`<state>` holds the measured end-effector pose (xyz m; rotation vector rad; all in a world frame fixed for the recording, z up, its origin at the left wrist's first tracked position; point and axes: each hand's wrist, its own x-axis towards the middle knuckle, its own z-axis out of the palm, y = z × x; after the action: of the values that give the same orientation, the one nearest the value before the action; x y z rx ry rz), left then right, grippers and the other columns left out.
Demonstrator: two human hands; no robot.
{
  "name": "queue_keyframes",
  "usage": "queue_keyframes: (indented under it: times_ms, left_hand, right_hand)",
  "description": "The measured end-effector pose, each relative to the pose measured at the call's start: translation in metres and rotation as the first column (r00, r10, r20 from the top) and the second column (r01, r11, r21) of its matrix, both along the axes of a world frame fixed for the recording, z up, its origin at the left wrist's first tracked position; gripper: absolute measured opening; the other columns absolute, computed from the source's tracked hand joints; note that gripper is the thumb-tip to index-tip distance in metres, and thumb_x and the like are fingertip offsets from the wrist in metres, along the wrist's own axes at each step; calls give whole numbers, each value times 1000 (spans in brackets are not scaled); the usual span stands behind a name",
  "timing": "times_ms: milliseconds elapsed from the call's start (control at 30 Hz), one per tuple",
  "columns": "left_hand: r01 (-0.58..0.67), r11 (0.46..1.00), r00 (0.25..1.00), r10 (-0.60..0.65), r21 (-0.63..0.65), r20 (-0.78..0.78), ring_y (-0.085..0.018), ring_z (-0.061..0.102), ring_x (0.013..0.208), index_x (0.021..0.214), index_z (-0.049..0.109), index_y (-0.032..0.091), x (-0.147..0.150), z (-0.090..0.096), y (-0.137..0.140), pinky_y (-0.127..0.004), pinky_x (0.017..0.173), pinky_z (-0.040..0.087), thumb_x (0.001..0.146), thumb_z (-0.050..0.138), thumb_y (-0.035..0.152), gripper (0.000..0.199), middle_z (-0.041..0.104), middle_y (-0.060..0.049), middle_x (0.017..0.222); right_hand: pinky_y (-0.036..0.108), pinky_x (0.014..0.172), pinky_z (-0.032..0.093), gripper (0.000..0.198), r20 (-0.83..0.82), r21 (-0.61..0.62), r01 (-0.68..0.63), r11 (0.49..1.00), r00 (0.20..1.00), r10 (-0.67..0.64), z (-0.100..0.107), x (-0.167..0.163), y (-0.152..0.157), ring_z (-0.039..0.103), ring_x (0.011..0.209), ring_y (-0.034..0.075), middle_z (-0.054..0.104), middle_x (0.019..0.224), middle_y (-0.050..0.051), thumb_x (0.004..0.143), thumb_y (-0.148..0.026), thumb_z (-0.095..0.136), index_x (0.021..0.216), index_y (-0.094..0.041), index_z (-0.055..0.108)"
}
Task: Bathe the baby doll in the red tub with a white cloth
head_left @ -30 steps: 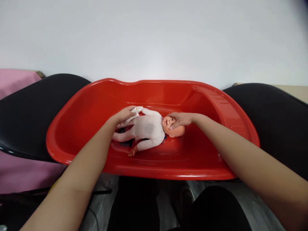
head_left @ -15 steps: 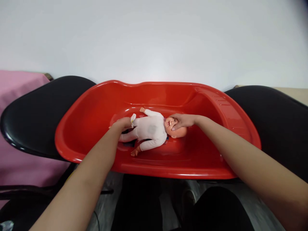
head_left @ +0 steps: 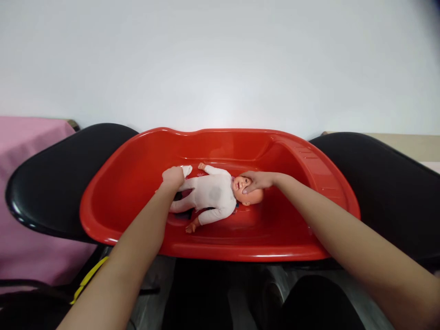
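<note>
A baby doll with a white cloth body lies on its back in a red baby bathtub, head to the right. My left hand is closed around a small white cloth, which pokes out beyond the fingers, just past the doll's far leg. My right hand grips the doll's head, with thumb and fingers across its face and covering part of it. A grey round patch marks the doll's belly.
The tub rests between a black seat on the left and another black seat on the right. A pink cloth covers a surface at far left. A white wall rises behind. A yellow strap hangs at lower left.
My left hand, with the white cloth, has risen slightly off the doll's leg toward the tub's far side. My right hand stays on the head. The whole view has shifted a little.
</note>
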<state>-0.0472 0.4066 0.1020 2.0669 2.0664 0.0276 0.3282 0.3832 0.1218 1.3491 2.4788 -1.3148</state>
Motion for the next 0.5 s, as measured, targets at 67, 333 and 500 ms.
queue_keyframes:
  times_ms: [67,333,500]
  left_hand:
    - [68,994,998,-68,83,0,-27,69,100,110,68,24,19,5,-1,-35,89,50,97,53,53,35,76,-9,102]
    - [678,699,725,-686,226,-53,-19,39,147,149,50,25,104,-14,5,-37,120,29,105,34,20,47,41,-5,160]
    - [786,610,616,-787,95,-38,-24,47,140,130,70,25,146,-34,35,-34,118,31,98,53,24,36,62,-4,143]
  right_hand:
    - [38,98,53,74,-5,8,8,1000,1000,-8,-2,0,1,64,117,32,67,131,6,69,-58,82,134,-29,61]
    - [38,94,54,72,-13,73,-30,997,999,31,-9,0,6,65,111,31,70,125,5,66,-58,83,129,-29,64]
    - [40,97,53,77,48,85,-1,996,999,-3,-3,-3,3,64,115,32,66,132,7,67,-61,82,133,-27,60]
